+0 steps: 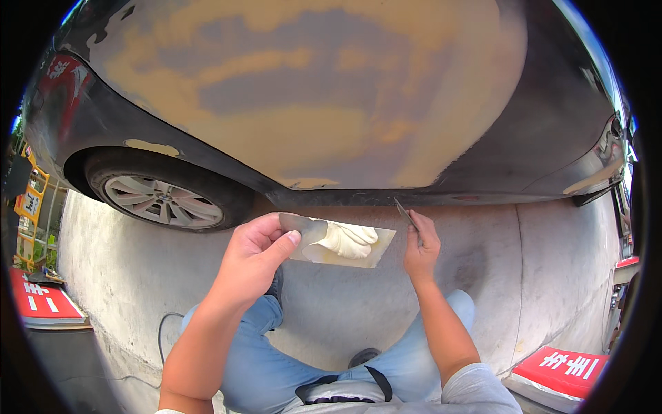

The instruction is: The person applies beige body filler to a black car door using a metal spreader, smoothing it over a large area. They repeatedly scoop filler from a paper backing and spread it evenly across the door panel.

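My left hand (256,252) grips one end of a flat metal plate (296,223), thumb on top. A thick mound of cream-coloured body filler (348,240) lies on the plate. To its right, my right hand (421,244) is closed around a thin spreader (404,210), seen nearly edge-on and tilted up toward the car. The two tools are apart. Ahead of both hands stands the dark car's side panel (276,131), covered with sanded patches of yellowish filler and grey.
A wheel (163,199) with silver spokes sits at the left under the car's arch. Red boards with white markings lie at the lower left (45,298) and lower right (562,372). A thin dark cable (161,338) runs along the concrete floor (552,276). A yellow frame (31,207) stands far left.
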